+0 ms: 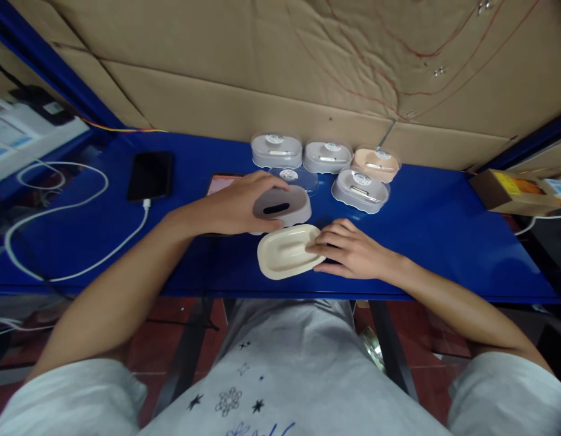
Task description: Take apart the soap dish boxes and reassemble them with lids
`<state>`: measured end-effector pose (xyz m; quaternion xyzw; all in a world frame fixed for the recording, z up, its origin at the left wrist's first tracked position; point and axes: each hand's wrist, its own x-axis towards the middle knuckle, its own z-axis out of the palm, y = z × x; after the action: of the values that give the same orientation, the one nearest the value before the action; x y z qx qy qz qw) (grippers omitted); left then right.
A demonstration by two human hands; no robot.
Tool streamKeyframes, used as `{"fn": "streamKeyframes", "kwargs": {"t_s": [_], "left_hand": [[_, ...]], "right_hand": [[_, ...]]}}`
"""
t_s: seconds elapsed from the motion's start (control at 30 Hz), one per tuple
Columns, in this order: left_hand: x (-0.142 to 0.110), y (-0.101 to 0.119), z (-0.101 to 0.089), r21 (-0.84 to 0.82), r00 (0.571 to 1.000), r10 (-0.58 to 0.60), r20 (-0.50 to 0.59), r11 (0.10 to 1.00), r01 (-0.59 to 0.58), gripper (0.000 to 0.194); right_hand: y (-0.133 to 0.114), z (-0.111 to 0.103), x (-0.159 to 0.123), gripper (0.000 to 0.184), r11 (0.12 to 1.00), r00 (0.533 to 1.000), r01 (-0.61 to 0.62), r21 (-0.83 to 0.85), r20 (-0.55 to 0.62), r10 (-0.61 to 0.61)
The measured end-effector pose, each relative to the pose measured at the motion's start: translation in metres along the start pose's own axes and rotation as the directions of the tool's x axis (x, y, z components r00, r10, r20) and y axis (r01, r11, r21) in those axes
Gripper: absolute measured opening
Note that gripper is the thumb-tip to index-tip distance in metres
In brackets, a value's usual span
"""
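We're apparently positioning: left hand (244,203) spread over slotted box (301,204), right hand (348,248) pinching cream tray (280,257) at three o'clock; next needs steadiness.

Muted, even light, faint sheen on the blue tabletop (426,224), softness and wide-angle stretch at edges.

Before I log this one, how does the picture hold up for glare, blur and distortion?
Head view: small highlights glint on the clear lids; at the right edge, the carton is smeared; the sleeves look stretched toward the lower corners, wide-lens fashion; the left hand and right hand stay fairly clear.
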<state>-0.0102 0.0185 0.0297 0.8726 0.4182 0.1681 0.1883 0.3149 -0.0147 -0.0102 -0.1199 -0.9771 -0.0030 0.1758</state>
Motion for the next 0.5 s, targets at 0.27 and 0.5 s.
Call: {"fn": "streamKeyframes", "kwargs": {"t_s": [0.27,0.5], "left_hand": [[0.0,0.023,0.022,-0.002,0.998,0.045,0.038,0.999,-0.045,0.068],[-0.008,0.044,0.03,0.082,0.987,0.121,0.106,0.988,-0.13,0.075]], "right_hand": [[0.002,0.001,-0.005,0.023,0.984,0.974,-0.142,-0.109,-0.191,0.119],[0.01,0.001,-0.002,0.048,0.988,0.988,-0.151,-0.014,-0.035,0.15]]}}
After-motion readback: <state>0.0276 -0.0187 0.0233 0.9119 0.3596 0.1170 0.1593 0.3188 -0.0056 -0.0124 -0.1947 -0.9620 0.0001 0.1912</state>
